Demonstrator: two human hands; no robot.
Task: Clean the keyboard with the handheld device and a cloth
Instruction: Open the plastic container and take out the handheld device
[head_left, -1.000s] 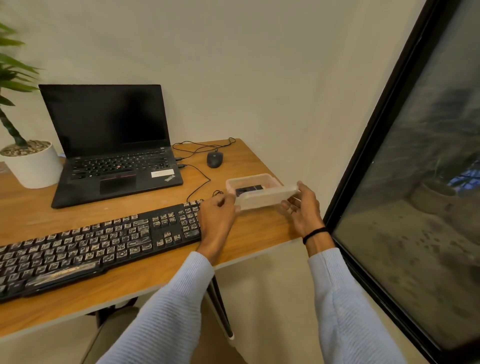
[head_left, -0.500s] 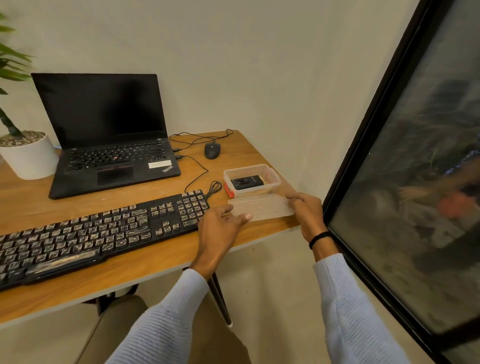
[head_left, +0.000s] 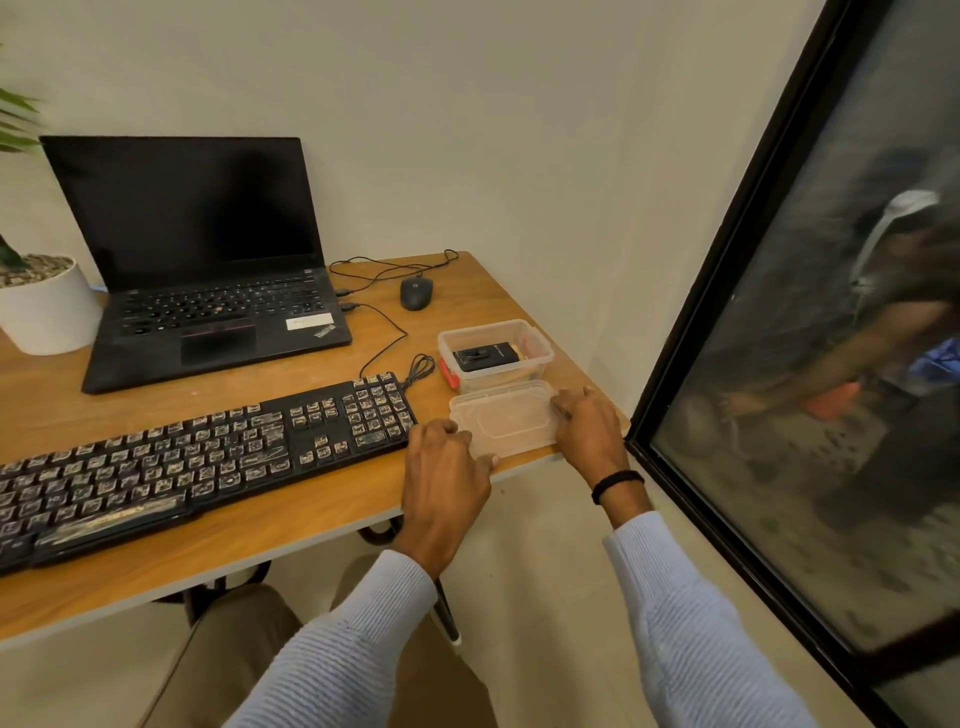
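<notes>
A black, dusty keyboard (head_left: 208, 457) lies along the front of the wooden desk (head_left: 291, 525). To its right stands an open clear plastic container (head_left: 540, 349) with a red clip, and a black handheld device (head_left: 485, 357) lies inside it. The container's clear lid (head_left: 501, 421) lies flat on the desk just in front of it, near the desk's corner. My left hand (head_left: 447, 462) grips the lid's left end with curled fingers, thumb at the front edge. My right hand (head_left: 587, 431) holds the lid's right end with fingers curled over it.
A black laptop (head_left: 208, 291) stands open at the back, with a wired mouse (head_left: 415, 292) and loose cables to its right. A white plant pot (head_left: 47, 306) is at the far left. A black-framed glass panel (head_left: 727, 291) rises close on the right.
The lid came off the container, moved toward me and now lies flat on the desk in front of it. Both hands stayed on its ends.
</notes>
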